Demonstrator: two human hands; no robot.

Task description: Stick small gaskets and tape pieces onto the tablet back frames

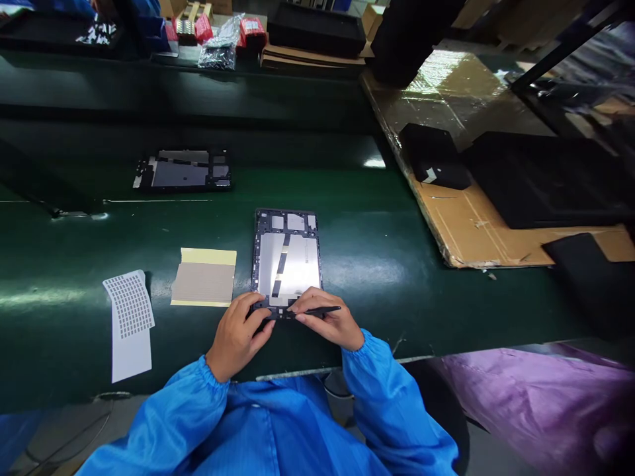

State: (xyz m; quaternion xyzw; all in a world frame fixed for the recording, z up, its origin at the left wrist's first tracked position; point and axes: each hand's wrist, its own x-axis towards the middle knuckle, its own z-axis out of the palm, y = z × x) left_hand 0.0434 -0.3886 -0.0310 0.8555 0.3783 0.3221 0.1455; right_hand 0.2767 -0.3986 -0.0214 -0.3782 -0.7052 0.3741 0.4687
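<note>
An opened tablet housing (pixel 297 261), with a silver metal plate and a dark flex strip across it, lies on the green worktop in front of me. My left hand (pixel 242 334) grips its lower left corner, thumb and fingers closed on the edge. In my right hand (pixel 330 320) is a thin black pen-like tool (pixel 325 309), pinched between the fingers. The tool's tip is at the housing's bottom edge and is partly hidden by my fingers. Left of the housing lies a tan sheet with yellow edges (pixel 204 283). Farther left is a white sheet of small grey stickers (pixel 129 317).
A second opened tablet housing (pixel 183 170) lies farther back on the left. At right, a cardboard sheet (pixel 461 231) carries a black box (pixel 436 155) and black trays (pixel 550 178). Red packs, a silver bag (pixel 221 46) and stacked black trays (pixel 316 30) stand along the back.
</note>
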